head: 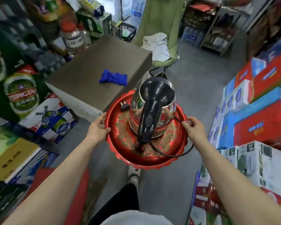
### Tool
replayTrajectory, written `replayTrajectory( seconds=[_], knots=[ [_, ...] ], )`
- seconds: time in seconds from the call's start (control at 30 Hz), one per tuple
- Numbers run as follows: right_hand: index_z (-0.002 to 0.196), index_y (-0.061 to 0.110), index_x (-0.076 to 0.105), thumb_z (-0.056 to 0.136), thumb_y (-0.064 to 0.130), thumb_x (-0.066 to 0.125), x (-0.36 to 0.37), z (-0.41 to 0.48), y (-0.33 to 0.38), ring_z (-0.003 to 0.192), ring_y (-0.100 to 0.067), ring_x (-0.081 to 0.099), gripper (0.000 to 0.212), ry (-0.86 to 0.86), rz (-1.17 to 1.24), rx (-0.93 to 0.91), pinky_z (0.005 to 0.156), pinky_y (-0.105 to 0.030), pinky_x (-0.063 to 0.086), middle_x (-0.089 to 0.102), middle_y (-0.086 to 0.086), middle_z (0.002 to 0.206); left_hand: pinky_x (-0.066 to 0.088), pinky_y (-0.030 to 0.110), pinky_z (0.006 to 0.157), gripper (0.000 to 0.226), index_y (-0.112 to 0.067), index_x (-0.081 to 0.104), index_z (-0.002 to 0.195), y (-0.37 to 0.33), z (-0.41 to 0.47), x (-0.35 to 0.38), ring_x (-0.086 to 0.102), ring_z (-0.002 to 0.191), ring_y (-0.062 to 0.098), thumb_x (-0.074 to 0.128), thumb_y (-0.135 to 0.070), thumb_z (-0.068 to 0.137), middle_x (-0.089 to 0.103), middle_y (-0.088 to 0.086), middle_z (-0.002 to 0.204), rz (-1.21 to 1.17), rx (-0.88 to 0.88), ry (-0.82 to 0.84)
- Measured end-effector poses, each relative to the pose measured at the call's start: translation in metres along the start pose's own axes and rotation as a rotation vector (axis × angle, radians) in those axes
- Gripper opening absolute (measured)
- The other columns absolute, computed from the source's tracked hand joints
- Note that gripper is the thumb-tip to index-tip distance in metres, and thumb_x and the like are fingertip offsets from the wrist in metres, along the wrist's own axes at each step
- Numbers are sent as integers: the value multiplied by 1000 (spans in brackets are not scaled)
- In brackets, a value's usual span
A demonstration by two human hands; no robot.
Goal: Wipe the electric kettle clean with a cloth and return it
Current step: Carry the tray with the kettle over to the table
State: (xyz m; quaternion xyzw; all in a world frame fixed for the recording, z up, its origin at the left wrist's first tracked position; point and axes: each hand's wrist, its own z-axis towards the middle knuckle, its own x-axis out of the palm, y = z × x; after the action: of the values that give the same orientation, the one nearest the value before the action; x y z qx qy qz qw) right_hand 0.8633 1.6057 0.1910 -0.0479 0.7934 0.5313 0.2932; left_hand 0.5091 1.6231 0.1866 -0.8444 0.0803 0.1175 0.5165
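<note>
Red and glossy, the tray (146, 165) with its wavy rim was in the air between my two hands, above the grey floor (193, 82).

In the head view, my left hand (98, 127) gripped the left rim: the thumb lay on top of the rim and the other fingers were curled under it. My right hand (194, 127) gripped the right rim in the same way, with the fingers bent close together around the edge. The black cord (172, 156) crossed the rim just at these fingertips, and I could not tell if they also pinched it.

The electric kettle (154, 90), with a steel body and a black lid and handle, stood upright in the middle of the tray, its spout pointing away from me. The cord came out near its base, made a loop outside the right rim and came back in. The plug (125, 106) lay on the tray, left of the kettle.

The blue cloth (113, 77) lay crumpled on the brown table (88, 67), near its closer edge, apart from the tray. Stacked cartons (258, 127) stood at my right, and beer boxes (21, 95) at my left.
</note>
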Motion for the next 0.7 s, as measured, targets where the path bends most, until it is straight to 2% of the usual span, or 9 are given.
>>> replayTrajectory(
  seconds=[0.03,0.1,0.2,0.27,0.33,0.43,0.53,0.6,0.7],
  knots=[
    [113,15,66,96,15,66,-2,25,6,84,-30,66,17,-10,3,0,84,-46,58,65,-1,85,60,27,64,74,-27,35,147,-14,21,9,65,71,12,54,12,88,59,0,96,2,-9,9],
    [107,19,64,95,15,67,-7,71,20,86,-27,67,13,-24,7,13,87,-49,59,65,4,84,61,41,72,76,-34,37,145,-43,63,24,66,83,21,57,10,86,62,7,108,29,-7,30],
    [106,22,63,95,17,68,-15,141,39,90,-30,69,13,-28,3,39,89,-51,58,67,4,86,59,37,59,75,-42,39,139,-85,126,49,69,77,27,56,9,87,64,8,107,15,-23,52],
    [108,22,64,94,19,68,-20,189,49,94,-34,71,15,-34,0,50,87,-52,59,69,1,88,60,45,70,73,-37,43,141,-112,164,66,70,86,32,56,10,86,66,11,107,5,-35,54],
    [110,20,64,95,18,68,-26,235,61,94,-34,70,16,-46,1,51,87,-53,59,68,0,88,58,50,81,76,-34,42,144,-134,202,85,69,93,31,56,12,85,66,14,112,1,-28,49],
    [112,20,63,95,18,67,-26,312,79,91,-32,69,17,-19,-9,56,86,-50,59,69,-5,92,59,48,81,74,-32,38,145,-165,260,112,70,89,26,55,11,87,65,7,109,-16,-42,36],
    [114,22,65,93,21,69,-18,396,91,94,-40,71,21,20,-54,41,83,-55,60,72,-18,101,58,43,79,73,-31,35,147,-189,310,138,68,92,25,53,10,89,58,-9,103,-43,-46,-29],
    [114,21,65,93,21,68,-11,447,105,93,-41,71,22,65,-84,35,82,-56,60,72,-20,102,58,39,81,73,-32,34,147,-201,341,150,67,93,19,54,8,90,57,-11,106,-45,-63,-89],
    [115,20,64,94,19,67,2,517,135,95,-38,70,21,144,-136,0,84,-54,60,71,-20,105,56,43,89,74,-36,34,147,-214,384,160,65,106,19,56,6,90,58,-9,123,-63,-99,-154]
  ],
)
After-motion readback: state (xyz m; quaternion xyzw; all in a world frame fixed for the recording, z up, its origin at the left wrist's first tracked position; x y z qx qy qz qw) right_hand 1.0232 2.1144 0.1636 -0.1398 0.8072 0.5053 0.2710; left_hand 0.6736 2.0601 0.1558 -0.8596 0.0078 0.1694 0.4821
